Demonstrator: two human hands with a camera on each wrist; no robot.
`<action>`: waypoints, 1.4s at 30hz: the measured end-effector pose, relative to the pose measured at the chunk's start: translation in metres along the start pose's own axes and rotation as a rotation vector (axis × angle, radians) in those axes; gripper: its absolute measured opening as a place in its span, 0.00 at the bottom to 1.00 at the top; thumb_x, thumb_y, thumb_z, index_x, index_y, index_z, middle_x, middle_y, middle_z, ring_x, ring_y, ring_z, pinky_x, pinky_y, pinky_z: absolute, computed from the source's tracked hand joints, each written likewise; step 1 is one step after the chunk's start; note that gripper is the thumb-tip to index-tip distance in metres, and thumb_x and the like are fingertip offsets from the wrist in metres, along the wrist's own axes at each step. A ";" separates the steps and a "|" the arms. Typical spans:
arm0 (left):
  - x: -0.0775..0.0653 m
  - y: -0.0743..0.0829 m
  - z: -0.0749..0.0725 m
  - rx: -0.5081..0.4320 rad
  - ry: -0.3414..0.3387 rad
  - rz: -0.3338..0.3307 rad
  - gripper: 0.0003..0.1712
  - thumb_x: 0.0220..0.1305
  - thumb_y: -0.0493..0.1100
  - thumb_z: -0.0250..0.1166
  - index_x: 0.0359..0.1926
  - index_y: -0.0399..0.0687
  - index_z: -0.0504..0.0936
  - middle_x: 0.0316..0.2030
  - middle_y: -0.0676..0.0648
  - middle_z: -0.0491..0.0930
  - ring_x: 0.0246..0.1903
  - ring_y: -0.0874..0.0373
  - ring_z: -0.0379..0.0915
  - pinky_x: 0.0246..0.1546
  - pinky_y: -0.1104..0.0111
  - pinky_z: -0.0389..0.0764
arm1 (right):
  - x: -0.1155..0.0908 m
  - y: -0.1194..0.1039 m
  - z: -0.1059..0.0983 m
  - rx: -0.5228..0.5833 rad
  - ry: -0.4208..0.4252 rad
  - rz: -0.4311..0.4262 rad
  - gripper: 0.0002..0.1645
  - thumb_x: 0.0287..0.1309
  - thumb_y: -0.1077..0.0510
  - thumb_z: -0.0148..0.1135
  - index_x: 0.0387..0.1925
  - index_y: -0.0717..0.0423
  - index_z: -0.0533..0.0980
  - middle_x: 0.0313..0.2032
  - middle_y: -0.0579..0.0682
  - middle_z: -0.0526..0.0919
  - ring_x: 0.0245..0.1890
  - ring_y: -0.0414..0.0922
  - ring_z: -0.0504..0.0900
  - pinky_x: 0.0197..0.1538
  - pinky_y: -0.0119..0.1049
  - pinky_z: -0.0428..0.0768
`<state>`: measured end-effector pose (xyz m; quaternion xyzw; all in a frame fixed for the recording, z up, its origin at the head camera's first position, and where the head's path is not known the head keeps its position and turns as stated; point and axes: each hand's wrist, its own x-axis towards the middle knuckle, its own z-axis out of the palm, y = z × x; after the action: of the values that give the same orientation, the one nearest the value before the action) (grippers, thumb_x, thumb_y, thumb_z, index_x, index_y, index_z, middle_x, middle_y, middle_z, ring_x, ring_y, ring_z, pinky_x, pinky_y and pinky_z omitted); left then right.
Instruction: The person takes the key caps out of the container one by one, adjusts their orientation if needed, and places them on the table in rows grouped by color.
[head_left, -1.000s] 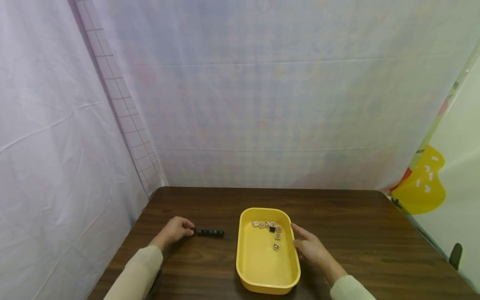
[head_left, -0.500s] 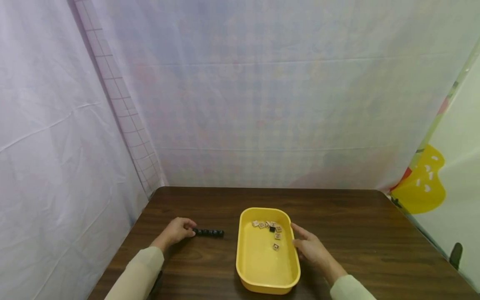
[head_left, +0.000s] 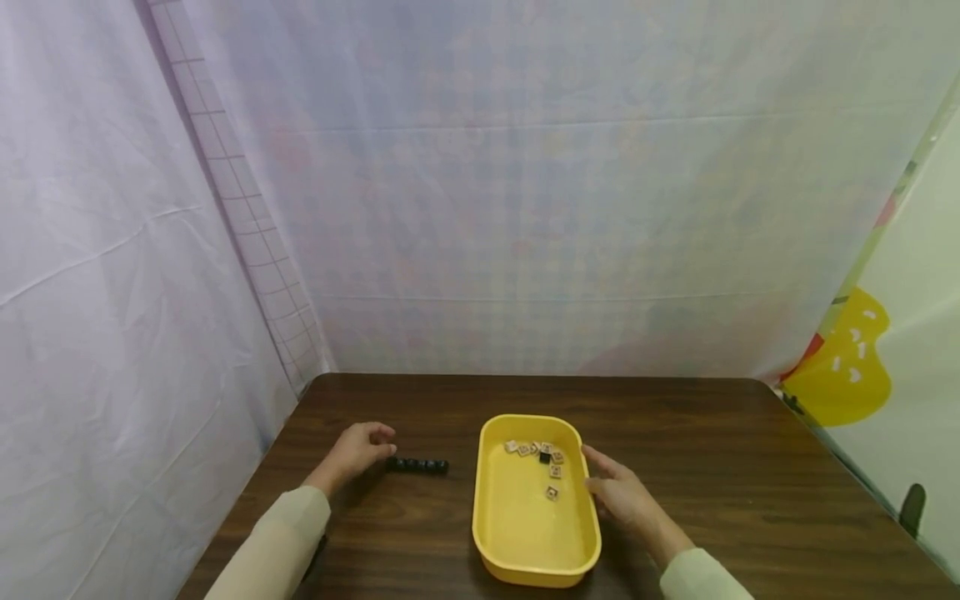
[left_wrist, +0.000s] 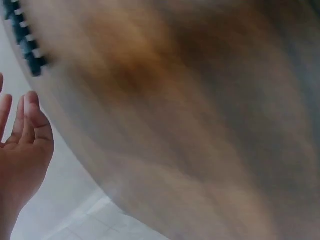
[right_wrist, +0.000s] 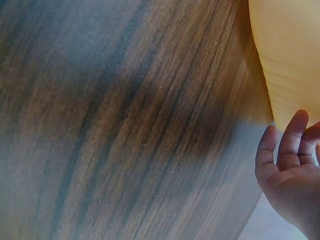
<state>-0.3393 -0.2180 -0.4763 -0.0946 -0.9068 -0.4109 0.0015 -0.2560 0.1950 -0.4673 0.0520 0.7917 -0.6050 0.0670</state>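
Note:
A short straight row of small dark blocks [head_left: 420, 467] lies on the brown wood-grain table. At its left end is my left hand [head_left: 358, 447], fingers loosely bent, fingertips just over the last block. The left wrist view shows a gap between this hand [left_wrist: 25, 155] and the row [left_wrist: 24, 42]. My right hand [head_left: 626, 500] rests on the right side of a yellow tray [head_left: 517, 533], thumb at the rim; its extended fingers lie against the outer wall in the right wrist view. Several small cream blocks [head_left: 555, 472] with dark marks and one black block [head_left: 545, 457] sit inside.
The table [head_left: 720, 467] stretches to the right of the tray and behind it. A white curtain [head_left: 525, 250] hangs along the back edge, another curtain [head_left: 112, 250] at the left. On the right hangs white cloth with a yellow printed shape [head_left: 840, 367].
My left hand pushed a dark block rightward against the end of the row, then let go and rose slightly. The right hand and tray have stayed in place.

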 end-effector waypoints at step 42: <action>0.036 0.191 0.167 -0.048 -0.068 0.013 0.10 0.59 0.39 0.73 0.41 0.41 0.87 0.37 0.49 0.84 0.34 0.57 0.78 0.36 0.65 0.80 | -0.003 0.001 0.001 -0.068 0.033 -0.046 0.36 0.59 0.67 0.55 0.71 0.61 0.64 0.32 0.54 0.81 0.16 0.42 0.65 0.22 0.34 0.70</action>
<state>-0.3287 0.0359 -0.4419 -0.1143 -0.8956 -0.4289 -0.0291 -0.2528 0.1941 -0.4679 0.0414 0.8139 -0.5780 0.0416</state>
